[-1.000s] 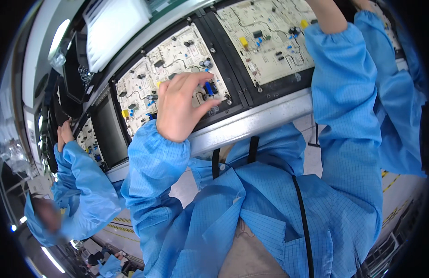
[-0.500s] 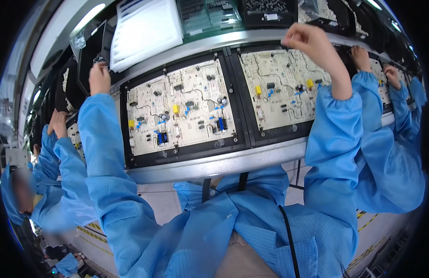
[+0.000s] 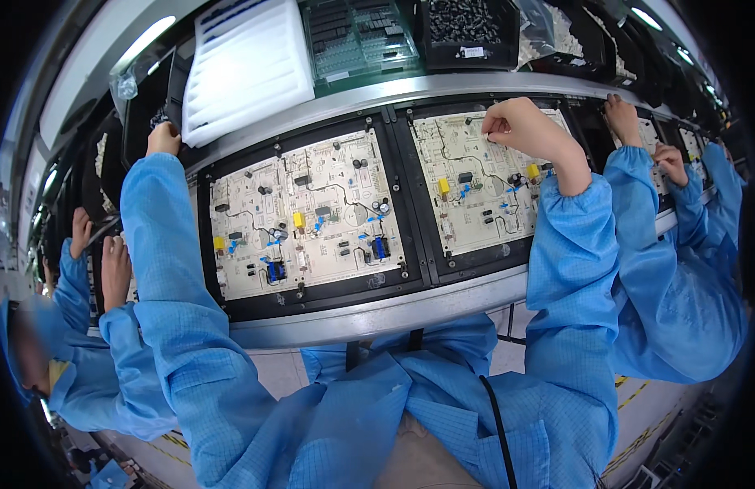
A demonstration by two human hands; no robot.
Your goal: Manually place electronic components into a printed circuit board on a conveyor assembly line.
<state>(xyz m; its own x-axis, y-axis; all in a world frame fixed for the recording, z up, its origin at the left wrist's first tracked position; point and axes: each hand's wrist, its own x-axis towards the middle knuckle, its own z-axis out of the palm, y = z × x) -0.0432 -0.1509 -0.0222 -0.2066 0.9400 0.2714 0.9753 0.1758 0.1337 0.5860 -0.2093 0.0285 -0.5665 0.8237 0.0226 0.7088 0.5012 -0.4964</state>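
Observation:
My right hand (image 3: 528, 129) is above the upper part of the right-hand circuit board (image 3: 467, 231), with thumb and fingertips pinched together close to its surface. Anything between those fingertips is too small to name. My left hand (image 3: 163, 139) reaches to the edge of a black bin (image 3: 178, 81) at the far left, beside dark small parts; its fingertips are hidden there. A pair of cream circuit boards (image 3: 259, 200) lies in the left black frame (image 3: 312, 306). They carry yellow blocks, blue parts and black components.
A metal rail (image 3: 377, 322) runs along the near side. Behind the frames stand a white foam tray (image 3: 247, 77), a green-tinted clear tray (image 3: 361, 45) and a black bin of small black parts (image 3: 467, 28). Co-workers in blue sleeves (image 3: 650, 212) work close on both sides.
My right hand has come down from above the back rail to the right-hand board. My left hand has shifted slightly left, toward the black bin's dark parts. The view has tilted a little.

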